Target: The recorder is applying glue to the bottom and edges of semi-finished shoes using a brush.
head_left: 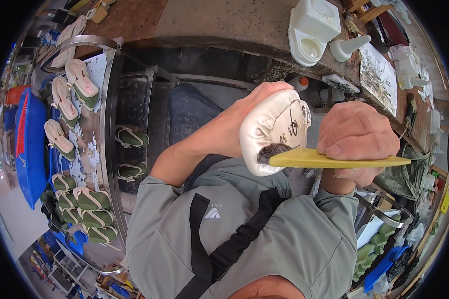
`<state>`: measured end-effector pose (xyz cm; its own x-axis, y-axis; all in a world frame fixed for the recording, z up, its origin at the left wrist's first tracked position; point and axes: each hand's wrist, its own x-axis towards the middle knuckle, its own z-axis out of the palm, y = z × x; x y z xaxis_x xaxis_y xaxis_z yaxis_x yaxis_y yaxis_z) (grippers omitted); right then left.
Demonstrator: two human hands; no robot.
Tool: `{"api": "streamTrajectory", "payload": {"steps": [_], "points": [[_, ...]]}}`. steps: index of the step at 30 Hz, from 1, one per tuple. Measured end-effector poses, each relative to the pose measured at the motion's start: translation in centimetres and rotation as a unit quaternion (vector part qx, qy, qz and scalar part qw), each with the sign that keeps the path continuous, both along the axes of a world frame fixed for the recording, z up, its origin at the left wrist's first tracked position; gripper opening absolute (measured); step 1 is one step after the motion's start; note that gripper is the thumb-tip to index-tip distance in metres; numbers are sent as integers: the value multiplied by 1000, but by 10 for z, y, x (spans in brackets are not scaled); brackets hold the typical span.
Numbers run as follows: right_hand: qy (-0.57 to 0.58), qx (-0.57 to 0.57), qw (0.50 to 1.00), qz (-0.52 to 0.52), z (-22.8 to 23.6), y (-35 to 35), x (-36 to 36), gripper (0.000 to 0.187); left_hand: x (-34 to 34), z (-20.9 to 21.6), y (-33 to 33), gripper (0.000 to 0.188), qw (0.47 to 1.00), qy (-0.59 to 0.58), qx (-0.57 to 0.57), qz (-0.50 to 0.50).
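In my left hand (257, 99) is a cream shoe upper (284, 122), its underside turned up. Pleated, gathered edges run round that underside, and dark handwriting marks its middle. My left fingers close round the far side and are partly hidden behind the upper. My right hand (356, 132) grips a brush with a flat yellow handle (304, 158), thumb and fingers pressed on the handle. The brush's dark bristles (272, 152) touch the underside close to its rounded near end.
A workbench (209, 25) spans the far side, bearing a white plastic container (314, 30), a white nozzle bottle (348, 48) and stained paper (379, 74). At left, a metal-framed rack (113, 124) carries cream-and-green shoes (65, 99) and several green sandals (92, 199). Beside it is a blue tray (30, 149).
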<state>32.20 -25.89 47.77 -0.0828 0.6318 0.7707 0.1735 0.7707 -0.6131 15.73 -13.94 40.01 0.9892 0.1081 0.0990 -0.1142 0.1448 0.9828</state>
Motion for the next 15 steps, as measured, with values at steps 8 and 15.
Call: {"api": "streamTrajectory", "payload": {"steps": [8,15], "points": [[-91,65,992,58,6,4,13,25,3,0,-8,66,987,29,-154,-37],[-81,-2,995,-52,12,-3,2,22,8,-13,-11,85,990,-7,-131,50]]}}
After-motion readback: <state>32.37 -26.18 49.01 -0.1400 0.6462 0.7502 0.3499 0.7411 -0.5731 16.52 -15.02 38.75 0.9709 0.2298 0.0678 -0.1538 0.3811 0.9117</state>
